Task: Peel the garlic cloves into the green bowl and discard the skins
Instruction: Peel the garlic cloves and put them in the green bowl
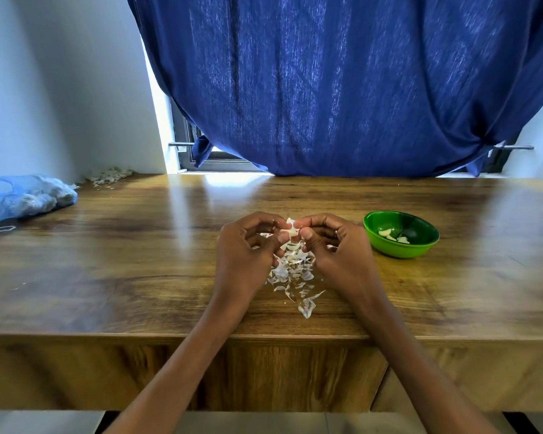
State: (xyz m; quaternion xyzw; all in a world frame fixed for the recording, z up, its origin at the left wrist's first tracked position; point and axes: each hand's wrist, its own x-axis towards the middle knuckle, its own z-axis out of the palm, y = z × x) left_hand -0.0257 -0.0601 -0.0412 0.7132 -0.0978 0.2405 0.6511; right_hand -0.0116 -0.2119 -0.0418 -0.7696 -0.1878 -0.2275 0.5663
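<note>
Both hands are raised just above the wooden worktop (138, 261), near its middle. The left hand (248, 245) and the right hand (339, 245) meet at their tips, and between them sits a garlic clove (290, 228), pale, with loose skin standing up from it. The fingers (264, 222) of the left hand are curled and pinch the clove from the left, thumb underneath. The fingers of the right hand are likewise curled and pinch it from the right, thumb tip against the clove. How much skin remains on the clove cannot be told.

Directly below the hands, on the worktop, lies a scattered heap of garlic skins (295, 277), thin white flakes trailing toward the near edge.

The green bowl (401, 234) stands on the worktop just to the right of the right hand, apart from it. Inside it lie a few peeled cloves (389, 234), pale against the green.

At the far left, a blue mesh bag (25, 198) with whitish lumps inside rests on the worktop. Behind it, in the far left corner, is a second small pile of skins (108, 177). A blue curtain (342, 89) hangs beyond the far edge.
</note>
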